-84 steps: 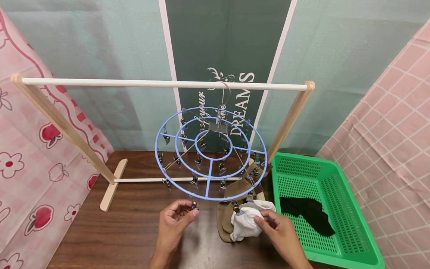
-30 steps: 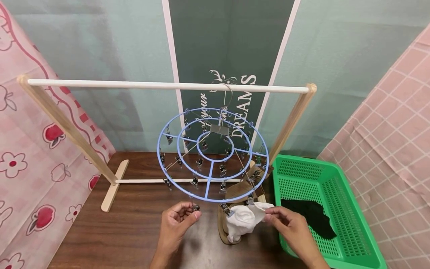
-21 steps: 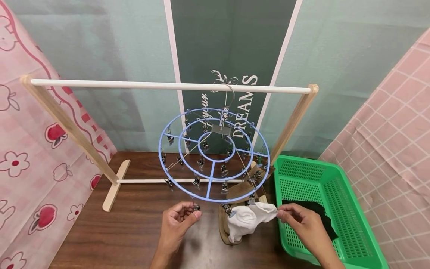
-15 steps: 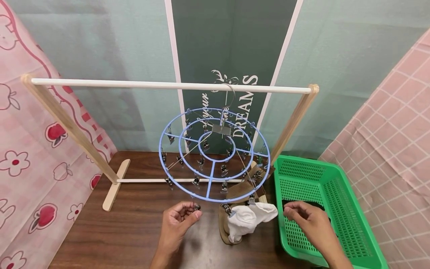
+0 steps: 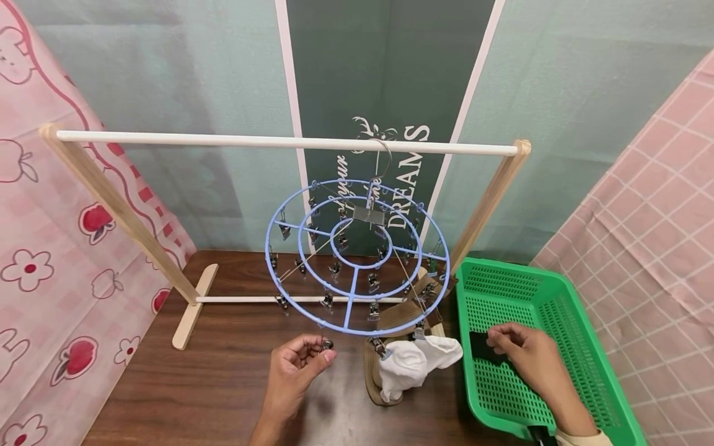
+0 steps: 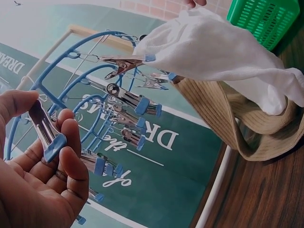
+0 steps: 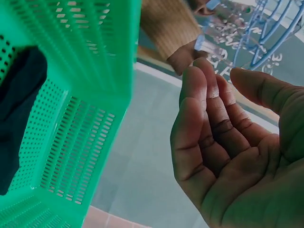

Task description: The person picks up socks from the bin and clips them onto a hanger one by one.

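My left hand (image 5: 294, 367) pinches a shiny metal clip (image 5: 327, 344) at its two o'clock, blue-tipped in that wrist's view only. My right hand (image 5: 528, 358) is loose.

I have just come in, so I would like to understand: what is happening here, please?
A person's left hand pinches an empty clip of a round blue hanger, which hangs from the white rail of a wooden stand. The right hand holds nothing and hovers over the green basket, where a black cloth lies. A white cloth is clipped to the hanger's near edge, with a brown cloth just beyond it.
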### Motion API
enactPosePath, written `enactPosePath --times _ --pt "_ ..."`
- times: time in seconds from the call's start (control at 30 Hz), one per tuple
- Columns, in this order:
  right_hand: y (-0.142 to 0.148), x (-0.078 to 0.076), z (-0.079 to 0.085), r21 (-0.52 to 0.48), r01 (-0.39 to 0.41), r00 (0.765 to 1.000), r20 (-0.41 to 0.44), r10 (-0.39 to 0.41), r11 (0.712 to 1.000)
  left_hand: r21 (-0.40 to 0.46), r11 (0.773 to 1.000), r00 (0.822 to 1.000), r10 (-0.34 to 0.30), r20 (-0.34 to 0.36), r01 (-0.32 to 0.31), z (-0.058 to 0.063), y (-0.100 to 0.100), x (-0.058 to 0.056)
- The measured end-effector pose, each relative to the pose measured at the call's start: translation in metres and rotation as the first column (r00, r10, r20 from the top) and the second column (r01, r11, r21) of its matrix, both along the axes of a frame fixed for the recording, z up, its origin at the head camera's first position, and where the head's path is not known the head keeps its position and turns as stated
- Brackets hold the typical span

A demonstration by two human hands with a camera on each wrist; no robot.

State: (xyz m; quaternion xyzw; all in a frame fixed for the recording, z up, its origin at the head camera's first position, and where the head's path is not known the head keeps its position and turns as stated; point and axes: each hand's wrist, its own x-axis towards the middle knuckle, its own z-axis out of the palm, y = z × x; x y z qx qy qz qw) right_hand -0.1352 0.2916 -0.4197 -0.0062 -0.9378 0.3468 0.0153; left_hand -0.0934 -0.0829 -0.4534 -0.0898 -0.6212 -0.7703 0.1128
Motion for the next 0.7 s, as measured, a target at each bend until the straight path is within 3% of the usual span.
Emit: enactPosePath --times 0.23,0.7 --pt "0.012 -0.010 0.003 0.129 -0.040 0.997 -0.060 0.048 0.991 0.010 1.000 1.000 0.004 -0.008 -0.004 0.000 0.000 0.000" --pt "0.024 -0.034 0.003 0.261 -0.118 0.993 0.035 0.113 0.958 0.032 0.999 1.000 0.010 -0.019 -0.010 -0.001 -0.002 0.002"
